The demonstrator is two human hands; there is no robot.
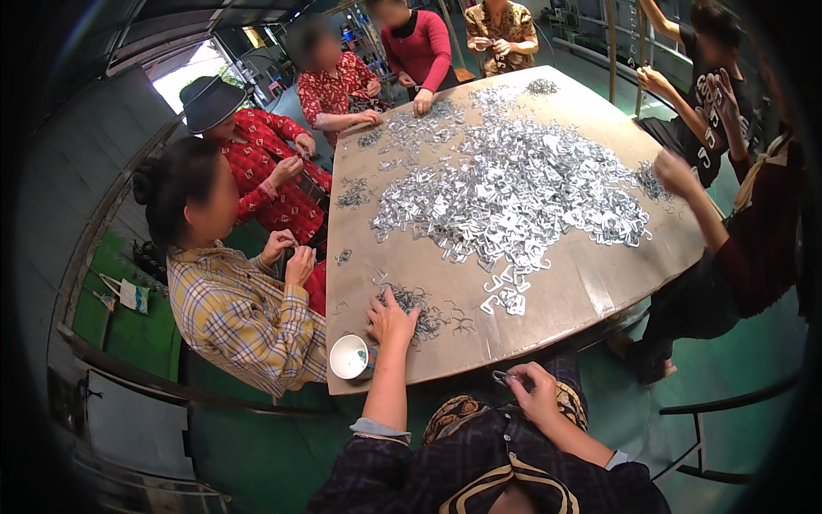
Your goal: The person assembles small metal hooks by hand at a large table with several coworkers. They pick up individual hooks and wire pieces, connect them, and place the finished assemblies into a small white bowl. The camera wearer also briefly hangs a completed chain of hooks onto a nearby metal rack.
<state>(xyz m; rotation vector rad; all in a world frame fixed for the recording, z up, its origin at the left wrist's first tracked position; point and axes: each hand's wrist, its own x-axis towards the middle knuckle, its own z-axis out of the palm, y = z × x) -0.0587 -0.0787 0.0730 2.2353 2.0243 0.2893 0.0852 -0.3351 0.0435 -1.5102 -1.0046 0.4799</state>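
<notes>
Wire clips (419,301), thin and dark grey, lie in a loose small pile at the near left corner of the brown-topped table (402,270), and some are scattered to the right of it. On this pile rests the left hand (393,325), with its fingers spread apart and not closed around anything that I can see. The right hand (535,391) is just outside the near table edge, and it pinches a small metal piece (499,376) between thumb and fingers; its exact form I cannot tell. A white cup (348,357) stands at the corner, near the left wrist, with something bluish inside. Beyond, a large heap of silvery hooks (514,193) covers the middle of the table. At the left side, a co-worker in a yellow plaid shirt (235,313) holds both hands close together.
</notes>
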